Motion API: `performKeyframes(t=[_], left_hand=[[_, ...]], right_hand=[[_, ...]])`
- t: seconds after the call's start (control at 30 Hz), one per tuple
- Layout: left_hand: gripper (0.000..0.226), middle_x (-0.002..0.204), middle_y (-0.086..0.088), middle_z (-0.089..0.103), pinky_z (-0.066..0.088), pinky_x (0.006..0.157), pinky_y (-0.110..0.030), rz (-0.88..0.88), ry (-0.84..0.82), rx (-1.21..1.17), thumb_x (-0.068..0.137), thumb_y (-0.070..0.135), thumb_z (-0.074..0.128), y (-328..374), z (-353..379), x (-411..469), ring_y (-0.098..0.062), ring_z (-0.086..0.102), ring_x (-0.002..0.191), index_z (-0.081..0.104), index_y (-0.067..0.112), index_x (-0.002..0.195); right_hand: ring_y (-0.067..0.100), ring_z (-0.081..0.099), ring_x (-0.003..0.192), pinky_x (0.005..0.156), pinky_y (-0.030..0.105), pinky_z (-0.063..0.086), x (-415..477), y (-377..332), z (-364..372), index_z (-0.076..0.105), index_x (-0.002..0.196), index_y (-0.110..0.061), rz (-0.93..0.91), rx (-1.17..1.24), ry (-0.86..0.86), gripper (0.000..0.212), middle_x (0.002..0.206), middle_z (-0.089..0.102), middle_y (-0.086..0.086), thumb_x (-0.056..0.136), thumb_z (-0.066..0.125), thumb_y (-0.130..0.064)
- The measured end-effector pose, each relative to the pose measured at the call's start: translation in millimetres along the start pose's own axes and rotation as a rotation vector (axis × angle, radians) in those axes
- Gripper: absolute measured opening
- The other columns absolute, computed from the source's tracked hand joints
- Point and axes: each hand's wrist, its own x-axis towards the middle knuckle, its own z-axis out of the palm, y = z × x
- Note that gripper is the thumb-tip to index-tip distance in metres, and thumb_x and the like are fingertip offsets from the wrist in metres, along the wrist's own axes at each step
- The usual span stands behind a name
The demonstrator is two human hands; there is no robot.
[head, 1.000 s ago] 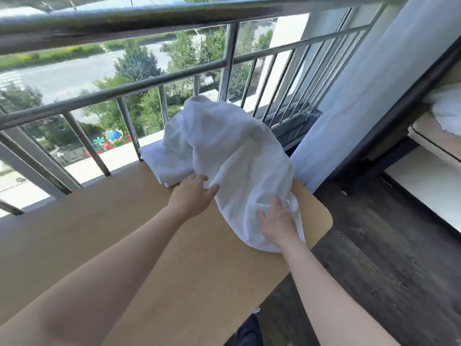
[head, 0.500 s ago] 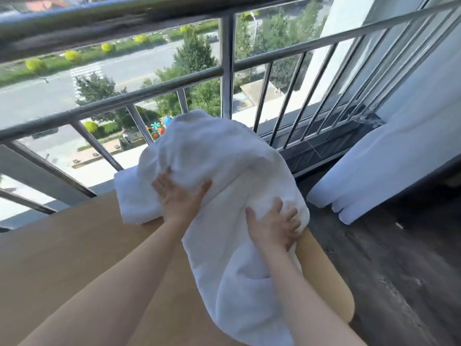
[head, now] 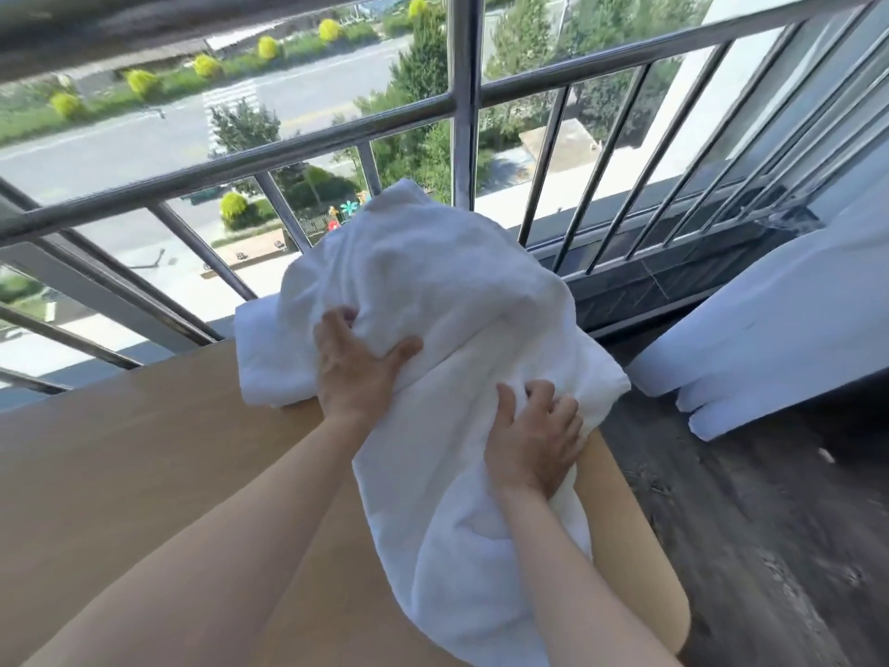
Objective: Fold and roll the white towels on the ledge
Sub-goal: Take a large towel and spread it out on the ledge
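The towel (head: 433, 291) lies in a loose white heap on the far right end of the ledge (head: 144, 426), bulging up against the railing (head: 462, 137), with one long flap trailing back along the ledge toward the person. The left hand (head: 353, 373) rests spread on the heap's left side, thumb wide, fingers mostly straight, their tips sunk in a fold. The right hand (head: 531, 445) is to its right and nearer, fingers curled and bunching the cloth at the ledge's right edge. A flatter, folded-looking white part sticks out left of the left hand; I can't tell whether it is the same towel. Past the ledge's rounded right end is dark floor (head: 745, 522), and a white curtain (head: 769, 339) hangs down to it, apart from the towel.
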Motion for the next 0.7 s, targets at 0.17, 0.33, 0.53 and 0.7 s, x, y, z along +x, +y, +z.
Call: performKeyframes(t=[0.17, 0.33, 0.53, 0.7], left_hand=[[0.06, 0.108, 0.012, 0.043, 0.032, 0.08, -0.025, 0.134, 0.006, -0.001, 0.071, 0.054, 0.083, 15, -25, -14, -0.001, 0.038, 0.087, 0.037, 0.035, 0.104], [0.042, 0.102, 0.01, 0.047, 0.034, 0.071, -0.031, 0.306, -0.003, 0.042, 0.082, 0.05, 0.076, 30, -66, -30, -0.009, 0.043, 0.084, 0.045, 0.028, 0.1], [0.04, 0.1, 0.006, 0.049, 0.036, 0.068, -0.034, 0.452, 0.013, -0.003, 0.086, 0.043, 0.076, 25, -133, -55, -0.015, 0.045, 0.085, 0.054, 0.014, 0.102], [0.039, 0.098, 0.002, 0.05, 0.034, 0.069, -0.032, 0.469, 0.069, -0.133, 0.085, 0.043, 0.076, -11, -211, -84, -0.009, 0.039, 0.08, 0.053, 0.015, 0.099]], right_hand=[[0.036, 0.053, 0.081, 0.074, 0.046, 0.042, -2, -1, -18, 0.062, 0.093, -0.006, -0.015, 0.112, 0.046, 0.025, 0.088, 0.054, 0.017, 0.093, 0.069, -0.03], [0.04, 0.055, 0.082, 0.073, 0.047, 0.045, -11, -6, -50, 0.065, 0.096, -0.002, -0.067, 0.211, 0.09, 0.027, 0.09, 0.054, 0.021, 0.094, 0.067, -0.028], [0.038, 0.051, 0.087, 0.074, 0.046, 0.048, -47, -22, -101, 0.062, 0.106, -0.004, -0.235, 0.316, 0.09, 0.039, 0.094, 0.051, 0.018, 0.098, 0.051, -0.04], [0.036, 0.052, 0.092, 0.074, 0.042, 0.046, -106, -50, -137, 0.059, 0.106, -0.007, -0.42, 0.313, 0.146, 0.052, 0.097, 0.052, 0.017, 0.097, 0.04, -0.053]])
